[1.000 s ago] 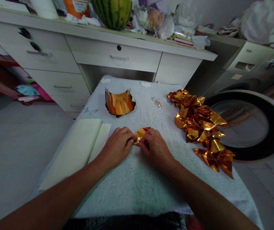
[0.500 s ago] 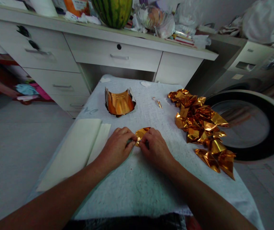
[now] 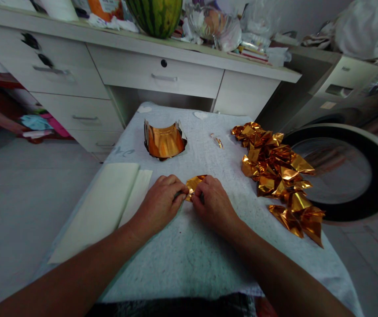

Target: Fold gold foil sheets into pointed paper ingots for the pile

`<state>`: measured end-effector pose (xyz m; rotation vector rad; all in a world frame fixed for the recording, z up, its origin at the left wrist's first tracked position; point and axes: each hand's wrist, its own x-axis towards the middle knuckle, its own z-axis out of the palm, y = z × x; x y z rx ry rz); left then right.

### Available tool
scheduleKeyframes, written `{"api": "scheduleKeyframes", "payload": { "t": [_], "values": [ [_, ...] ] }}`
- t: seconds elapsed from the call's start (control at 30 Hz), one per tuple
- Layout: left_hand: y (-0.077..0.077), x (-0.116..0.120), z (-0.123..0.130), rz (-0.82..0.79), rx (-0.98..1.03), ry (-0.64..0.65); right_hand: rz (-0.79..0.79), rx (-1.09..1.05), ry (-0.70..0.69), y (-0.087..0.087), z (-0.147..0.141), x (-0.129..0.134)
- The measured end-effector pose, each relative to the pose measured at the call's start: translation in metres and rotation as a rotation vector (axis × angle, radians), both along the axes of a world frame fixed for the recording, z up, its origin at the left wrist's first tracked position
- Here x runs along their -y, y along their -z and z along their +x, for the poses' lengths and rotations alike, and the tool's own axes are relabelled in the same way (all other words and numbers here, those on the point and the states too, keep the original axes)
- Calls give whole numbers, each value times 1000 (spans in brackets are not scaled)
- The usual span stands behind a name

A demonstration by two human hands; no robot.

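Note:
Between my two hands, a small piece of shiny gold foil paper (image 3: 195,181) lies on the cloth-covered table (image 3: 182,273). My left hand (image 3: 166,197) pinches its left edge with thumb and forefinger. Opposite it, my right hand (image 3: 212,198) is closed on the right side, its fingertips partly hidden behind the knuckles. A curved stack of gold foil sheets (image 3: 165,141) stands beyond my left hand. To the right is a heap of folded gold foil pieces (image 3: 274,163). Pale paper sheets (image 3: 99,207) lie beside my left forearm.
Thin foil scraps (image 3: 217,141) lie between the stack and the heap. Behind the table stands a white desk (image 3: 162,79) with drawers, a watermelon (image 3: 155,15) on top. An open washing machine door (image 3: 350,215) borders the table's right side.
My hands stay at the foil with nearly the same grip. Only a very slight shift of fingers and view shows.

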<state>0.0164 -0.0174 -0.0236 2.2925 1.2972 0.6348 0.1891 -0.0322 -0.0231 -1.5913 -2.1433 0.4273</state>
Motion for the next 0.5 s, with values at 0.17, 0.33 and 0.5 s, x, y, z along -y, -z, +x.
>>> {"api": "scheduleKeyframes", "payload": {
  "t": [0.17, 0.33, 0.5],
  "values": [
    [1, 0, 0, 15, -4, -1, -1, 16, 3, -1, -1, 0],
    [0, 0, 0, 15, 9, 5, -5, 26, -6, -2, -1, 0],
    [-2, 1, 0, 3, 7, 6, -21, 37, -1, -3, -1, -1]
  ]
}}
